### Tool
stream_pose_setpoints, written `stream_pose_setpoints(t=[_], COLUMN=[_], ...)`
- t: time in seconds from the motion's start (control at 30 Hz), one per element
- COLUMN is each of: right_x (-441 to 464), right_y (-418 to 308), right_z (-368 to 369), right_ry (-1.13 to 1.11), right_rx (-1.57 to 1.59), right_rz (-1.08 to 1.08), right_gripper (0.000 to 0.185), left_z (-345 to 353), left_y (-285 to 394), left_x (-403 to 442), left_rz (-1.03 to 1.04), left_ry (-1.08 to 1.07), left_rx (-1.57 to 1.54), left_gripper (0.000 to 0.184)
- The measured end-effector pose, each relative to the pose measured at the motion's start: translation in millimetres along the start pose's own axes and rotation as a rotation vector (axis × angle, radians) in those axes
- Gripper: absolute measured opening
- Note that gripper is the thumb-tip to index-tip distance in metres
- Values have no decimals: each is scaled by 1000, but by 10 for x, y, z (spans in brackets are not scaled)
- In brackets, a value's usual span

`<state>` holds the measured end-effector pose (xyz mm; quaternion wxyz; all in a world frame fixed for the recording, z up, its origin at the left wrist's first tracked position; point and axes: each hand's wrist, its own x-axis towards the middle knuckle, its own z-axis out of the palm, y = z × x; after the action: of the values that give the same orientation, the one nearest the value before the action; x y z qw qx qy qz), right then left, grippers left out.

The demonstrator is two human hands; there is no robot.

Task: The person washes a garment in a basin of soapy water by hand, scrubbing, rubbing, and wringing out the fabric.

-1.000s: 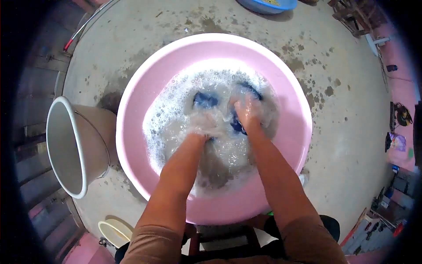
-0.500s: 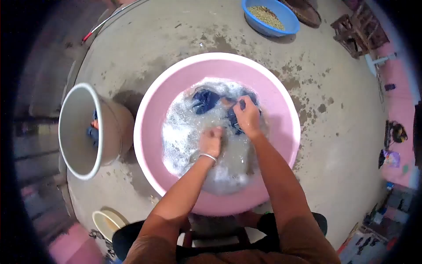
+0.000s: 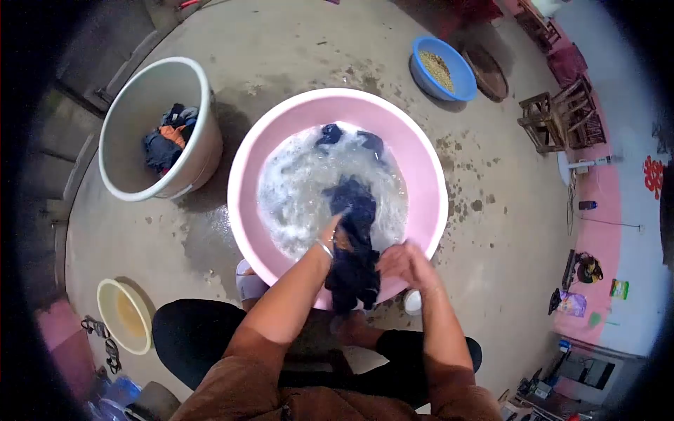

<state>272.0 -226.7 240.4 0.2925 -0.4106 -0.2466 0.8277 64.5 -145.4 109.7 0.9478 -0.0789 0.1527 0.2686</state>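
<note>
A wet dark navy garment (image 3: 351,270) hangs from the soapy water over the near rim of a large pink tub (image 3: 428,168). My left hand (image 3: 333,233), with a bracelet at its wrist, grips the left side of the garment; cloth hides some of its fingers. Just right of the garment, at the tub's near rim, is my right hand (image 3: 406,264). Its fingers look spread and slightly blurred, close to the cloth's edge. More dark cloth (image 3: 370,142) pokes out of the suds at the tub's far side.
A tall pale bucket (image 3: 207,112) with clothes (image 3: 168,138) inside stands to the left. At lower left is a cream basin (image 3: 144,330). A blue basin (image 3: 463,77) of grain-like bits and wooden stools (image 3: 554,116) are farther right. A white round item (image 3: 413,302) is beside the tub.
Both hands have moved from the tub's middle toward its near rim. The dark garment has come out of the suds toward me. The camera view has shifted, showing more of the bucket.
</note>
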Motion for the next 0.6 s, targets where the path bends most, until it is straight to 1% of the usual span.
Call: stream_pose_setpoints(t=[0.07,0.1,0.13,0.17,0.2,0.23,0.27,0.3,0.33,0.37,0.4,0.47,0.5,0.53,0.6], right_x=[233,384,540,712,946,1103,1240,1333,1366,1357,1342,1265,985,780,472], right_y=[-55,-17,-35,-224,-182,-290,-440,-598,-766,-888,-956,-1086,-1234,-1288,-1208], right_z=[-233,-600,-899,-493,-578,-512,-402,-268,-106,20,79,206,609,842,1110], right_ry=[566,96,-386,403,306,264,222,217,277,330,333,368,370,324,282], right_rx=[-22,373,750,135,-84,-9,68,69,-297,-669,-677,-627,-580,-638,-815], right_rz=[-34,10,59,130,3,94,189,203,221,234,246,115,40,-33,-87], right_gripper=[78,80,81,79,80,76,73,73,66,60,60,60,60,58,59], left_z=[114,82,470,937,964,837,1246,1018,1163,1065,893,-40,-17,157,896], left_y=[11,-89,-69,-81,-195,-332,-285,-506,-518,-537,-556,-682,-462,-141,188], left_x=[63,6,-72,-266,-268,-146,-405,-255,-354,-332,-247,143,-13,-208,-607], left_rz=[-132,180,149,80,207,154,110,21,-58,-112,-156,323,246,151,263], left_ry=[318,45,129,179,99,117,40,184,229,172,115,-130,-345,-520,-152], left_rx=[807,633,1086,1184,1310,1521,1503,1700,1804,1695,1584,931,281,-365,-426], left_gripper=[54,52,49,49,48,46,52,51,52,55,58,62,62,62,66])
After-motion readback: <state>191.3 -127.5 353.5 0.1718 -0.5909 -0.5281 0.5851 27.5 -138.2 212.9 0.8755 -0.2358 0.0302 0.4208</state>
